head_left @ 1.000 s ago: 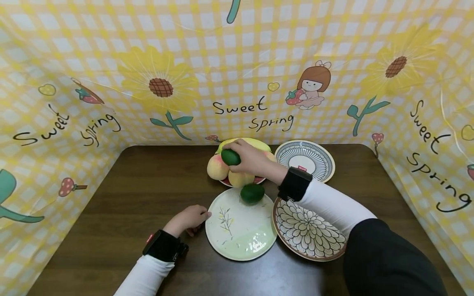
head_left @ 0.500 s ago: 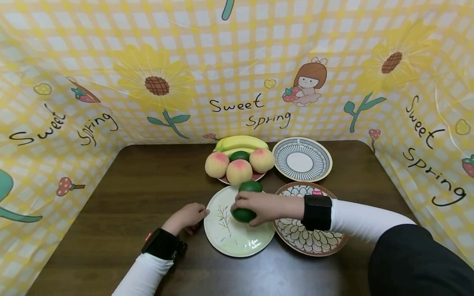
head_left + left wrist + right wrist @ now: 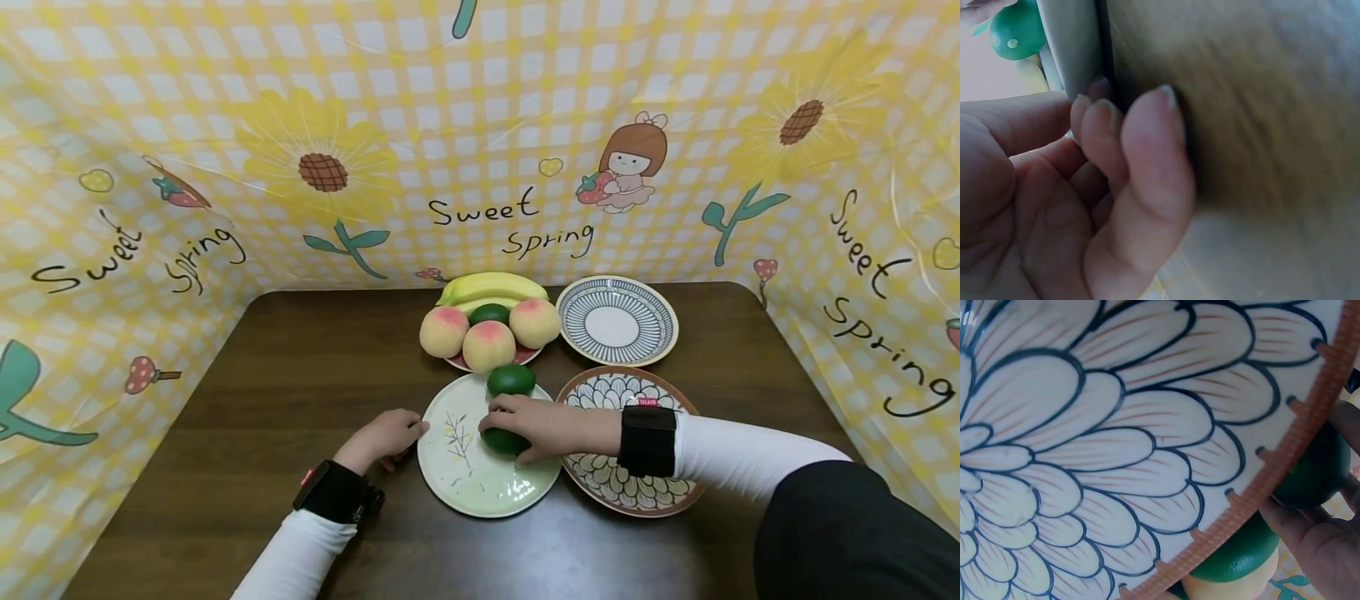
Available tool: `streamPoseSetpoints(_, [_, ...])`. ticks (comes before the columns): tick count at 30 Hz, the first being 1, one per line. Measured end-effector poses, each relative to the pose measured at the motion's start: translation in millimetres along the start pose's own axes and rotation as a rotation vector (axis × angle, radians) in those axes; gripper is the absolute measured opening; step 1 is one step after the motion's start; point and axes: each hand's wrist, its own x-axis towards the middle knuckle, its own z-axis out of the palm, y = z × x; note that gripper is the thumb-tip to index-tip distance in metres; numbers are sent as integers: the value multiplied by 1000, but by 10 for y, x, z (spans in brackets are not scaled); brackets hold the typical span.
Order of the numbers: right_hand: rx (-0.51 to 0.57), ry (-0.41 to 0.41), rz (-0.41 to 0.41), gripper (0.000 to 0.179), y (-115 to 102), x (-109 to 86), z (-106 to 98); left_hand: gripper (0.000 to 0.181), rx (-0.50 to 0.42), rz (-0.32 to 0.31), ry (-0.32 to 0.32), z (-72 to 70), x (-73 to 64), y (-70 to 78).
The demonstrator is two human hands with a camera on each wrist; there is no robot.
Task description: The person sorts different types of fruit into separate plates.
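Observation:
My right hand [image 3: 536, 423] holds a dark green avocado [image 3: 501, 442] on or just over the pale green plate [image 3: 450, 483], fingers curled over the fruit from above. Its far side shows between fingers and thumb in the right wrist view. A second avocado [image 3: 512, 379] lies at the plate's back edge, beyond the held one. On the left side of the plate, my left hand [image 3: 384, 437] pinches the rim. In the left wrist view the thumb lies on the upper side of the plate rim [image 3: 1075, 47], with curled fingers below it.
Behind stands a red plate [image 3: 531, 357] with peaches [image 3: 489, 346], bananas [image 3: 491, 288] and another avocado [image 3: 491, 314]. A flower-patterned brown-rimmed plate [image 3: 637, 496] lies under the right forearm. A striped plate [image 3: 617, 323] is at back right. A checked cloth [image 3: 480, 125] encloses the table.
My right hand has brought an avocado from above the fruit plate toward me to the pale green plate, settling slightly in the last half second. My left hand stays at the rim.

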Motion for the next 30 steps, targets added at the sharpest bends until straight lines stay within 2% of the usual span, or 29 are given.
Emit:
streamPoseSetpoints(5, [48, 4, 28, 62, 1, 51, -160, 27, -5, -7, 11, -39, -28, -20])
streamPoseSetpoints(9, [91, 71, 76, 60, 97, 182, -492, 27, -3, -9, 14, -74, -31, -34])
streamPoseSetpoints(13, [85, 134, 154, 53, 325, 397, -905, 27, -6, -11, 16, -107, -19, -29])
streamPoseSetpoints(17, [0, 74, 245, 53, 619, 693, -1132, 27, -7, -18, 22, -110, 8, -33])
streamPoseSetpoints(22, [-10, -112, 358, 57, 892, 1035, -1164, 27, -18, -19, 40, -73, 24, -9])
streamPoseSetpoints(24, [36, -151, 416, 60, 940, 1100, -1116, 27, -25, -24, 46, -49, 19, 13])
streamPoseSetpoints(25, [157, -164, 497, 61, 943, 1117, -1078, 27, -26, -29, 49, -36, 13, 24])
streamPoseSetpoints(27, [265, -136, 578, 63, 946, 1131, -996, 26, -24, -45, 53, -8, -1, 40])
streamPoseSetpoints(28, [370, -108, 647, 62, 943, 1134, -953, 26, -24, -51, 53, 2, -13, 45])
streamPoseSetpoints(30, [404, -75, 663, 57, 939, 1143, -891, 26, -24, -62, 51, 20, -35, 49])
